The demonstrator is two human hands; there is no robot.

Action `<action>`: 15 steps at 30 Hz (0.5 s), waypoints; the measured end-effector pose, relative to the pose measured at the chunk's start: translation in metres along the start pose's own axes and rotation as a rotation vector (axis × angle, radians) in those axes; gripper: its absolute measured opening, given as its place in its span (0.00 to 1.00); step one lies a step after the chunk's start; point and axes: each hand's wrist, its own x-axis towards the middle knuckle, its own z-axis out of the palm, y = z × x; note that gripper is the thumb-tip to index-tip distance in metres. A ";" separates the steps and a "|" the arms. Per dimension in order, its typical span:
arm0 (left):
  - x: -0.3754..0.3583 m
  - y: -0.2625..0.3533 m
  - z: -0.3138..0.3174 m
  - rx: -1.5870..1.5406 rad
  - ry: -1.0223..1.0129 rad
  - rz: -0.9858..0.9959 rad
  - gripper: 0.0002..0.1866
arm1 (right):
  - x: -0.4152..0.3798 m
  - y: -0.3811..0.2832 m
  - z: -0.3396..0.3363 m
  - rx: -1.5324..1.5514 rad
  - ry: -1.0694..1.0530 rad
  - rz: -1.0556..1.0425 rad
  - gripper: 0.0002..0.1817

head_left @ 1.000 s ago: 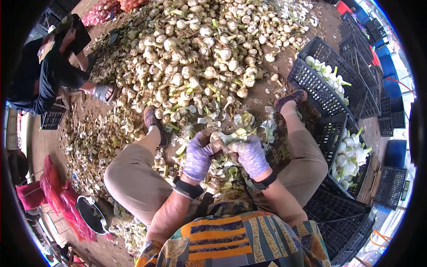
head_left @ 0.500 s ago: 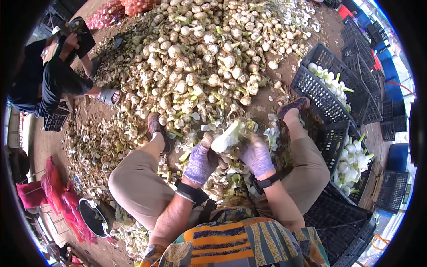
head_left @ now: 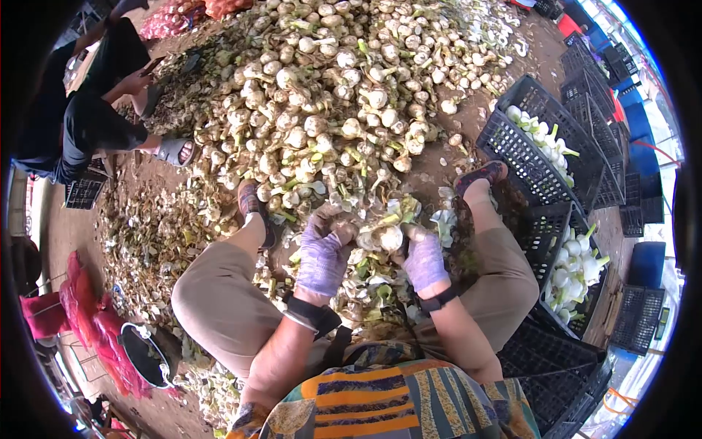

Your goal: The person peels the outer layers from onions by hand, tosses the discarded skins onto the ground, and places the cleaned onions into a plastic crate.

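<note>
A garlic bulb (head_left: 391, 238) with a pale green stem and ragged, loose outer skin sits between my gloved hands, above a litter of peelings. My right hand (head_left: 424, 257), in a purple knit glove, has thumb and fingers closed on the bulb's right side. My left hand (head_left: 324, 252), gloved alike, is curled with its fingertips right at the torn skin on the bulb's left; what it pinches I cannot make out. Just beyond my hands rises a large heap of unpeeled garlic (head_left: 314, 135), dirty and with stems on.
At right, black crates hold cleaned white garlic: one farther crate (head_left: 523, 157) and one nearer crate (head_left: 545, 252). Another black crate (head_left: 556, 373) is beside my right leg. Peelings (head_left: 146, 241) cover the floor at left, near a bucket (head_left: 146, 355) and red mesh bags (head_left: 84, 307). A co-worker (head_left: 95, 110) sits at upper left.
The clean white bulb that was in my left hand is gone from it. A rougher bulb with loose skin is now between my hands. The co-worker's arms have shifted.
</note>
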 end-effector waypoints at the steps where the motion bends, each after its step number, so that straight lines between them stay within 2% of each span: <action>1: -0.005 0.006 0.010 -0.041 0.009 -0.028 0.17 | 0.004 -0.001 -0.006 -0.004 0.034 0.029 0.12; 2: -0.007 0.009 0.013 -0.076 -0.161 -0.008 0.21 | 0.008 0.000 -0.008 0.011 -0.004 0.011 0.13; 4: -0.013 0.008 0.003 0.232 -0.317 -0.097 0.21 | 0.042 0.011 -0.043 0.187 -0.022 0.119 0.06; 5: -0.020 0.017 0.008 0.602 -0.365 -0.147 0.16 | 0.036 0.004 -0.031 0.218 0.060 0.016 0.07; 6: -0.018 0.013 0.000 0.687 -0.577 -0.202 0.14 | 0.054 0.009 -0.052 0.315 0.110 0.066 0.08; 8: -0.017 -0.011 -0.020 1.348 -0.609 -0.252 0.17 | 0.031 -0.014 -0.028 0.143 0.120 0.000 0.09; 9: -0.016 -0.015 -0.027 1.757 -0.671 -0.116 0.23 | 0.044 -0.010 -0.056 0.193 -0.050 0.046 0.09; 10: -0.023 -0.015 -0.013 2.206 -0.547 0.024 0.27 | 0.039 -0.012 -0.052 0.194 -0.049 0.048 0.09; 12: -0.012 -0.027 -0.025 1.776 -0.266 0.136 0.32 | 0.027 -0.020 -0.043 0.030 -0.149 0.017 0.09; 13: -0.009 -0.021 -0.015 1.238 -0.217 -0.049 0.34 | 0.011 -0.017 -0.015 -0.209 0.048 -0.169 0.09; 14: -0.008 -0.012 -0.004 0.693 -0.166 -0.210 0.37 | 0.009 -0.012 -0.016 -0.337 -0.049 -0.120 0.11; 15: -0.009 -0.008 0.000 0.363 -0.033 -0.322 0.37 | 0.008 -0.012 -0.018 -0.467 -0.157 -0.091 0.12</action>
